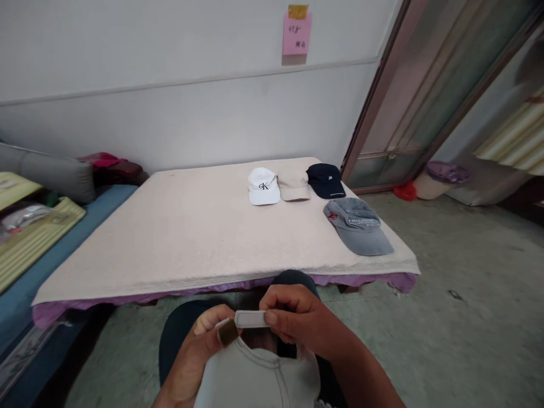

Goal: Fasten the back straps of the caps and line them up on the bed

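Observation:
Low in the view, over my lap, is a light grey-white cap (250, 377) with its back opening toward the table. My left hand (198, 345) grips one side of this opening, thumb on top. A small brownish-gold square piece (228, 332) sits at the thumb; whether it is a buckle or something on the thumb, I cannot tell. A pale stitched strap (250, 319) spans the gap between my hands. Thumb and bent fingers of my right hand (293, 317) pinch the strap's right end. The cap's brim is out of sight.
On the cloth-covered table (182, 226) ahead lie a white cap (263, 187), a beige cap (293, 184), a navy cap (326, 180) and a larger grey cap (357, 224). A blue bed or bench (106, 207) borders the left. A bin (437, 180) stands far right.

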A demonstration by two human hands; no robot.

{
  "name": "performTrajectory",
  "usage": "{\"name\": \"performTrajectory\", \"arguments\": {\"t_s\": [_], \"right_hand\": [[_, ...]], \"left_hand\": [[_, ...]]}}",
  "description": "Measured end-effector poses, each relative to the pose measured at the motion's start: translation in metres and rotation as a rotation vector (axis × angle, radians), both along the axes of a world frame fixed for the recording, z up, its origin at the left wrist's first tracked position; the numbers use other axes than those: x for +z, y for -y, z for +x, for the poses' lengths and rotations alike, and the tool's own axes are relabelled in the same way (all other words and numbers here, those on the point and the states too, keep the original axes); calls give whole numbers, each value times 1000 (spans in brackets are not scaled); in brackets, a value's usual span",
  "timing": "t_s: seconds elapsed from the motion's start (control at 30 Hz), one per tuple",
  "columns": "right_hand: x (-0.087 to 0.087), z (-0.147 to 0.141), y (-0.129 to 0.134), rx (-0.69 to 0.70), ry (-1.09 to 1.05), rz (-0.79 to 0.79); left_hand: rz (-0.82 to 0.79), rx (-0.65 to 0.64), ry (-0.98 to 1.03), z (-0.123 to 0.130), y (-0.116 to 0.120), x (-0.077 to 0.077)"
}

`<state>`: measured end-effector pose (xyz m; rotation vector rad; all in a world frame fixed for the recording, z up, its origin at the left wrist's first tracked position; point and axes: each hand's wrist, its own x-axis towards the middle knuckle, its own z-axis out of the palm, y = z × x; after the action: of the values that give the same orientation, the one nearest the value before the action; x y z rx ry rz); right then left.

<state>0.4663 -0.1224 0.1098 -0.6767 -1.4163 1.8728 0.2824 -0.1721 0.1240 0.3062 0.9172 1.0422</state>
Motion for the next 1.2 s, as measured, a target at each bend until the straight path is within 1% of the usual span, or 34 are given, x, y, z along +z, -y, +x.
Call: {"name": "performTrajectory", "arguments": {"t_s": [0.1,0.4,0.6,0.77,0.9,1.0,1.2], "right_hand": [[0,0,0,9,-4,-9],[3,2,-3,37,125,29],[6,1,-4,46,124,11],[8,1,-4,51,161,53],[8,-1,-2,22,129,8],[8,-2,-1,-5,100,-31],[8,-2,-1,30,93,-32]], "left_hand": [[3,5,-11,0,0,-2],[27,-40,-56,-1,-1,-3],[41,-62,-53,-1,-3,-2],[28,-66,-79,0,-3,-2],[15,-40,-107,0,-3,-4],[4,-30,-101,1,-4,-2],[17,-23,-44,2,-5,1]]}}
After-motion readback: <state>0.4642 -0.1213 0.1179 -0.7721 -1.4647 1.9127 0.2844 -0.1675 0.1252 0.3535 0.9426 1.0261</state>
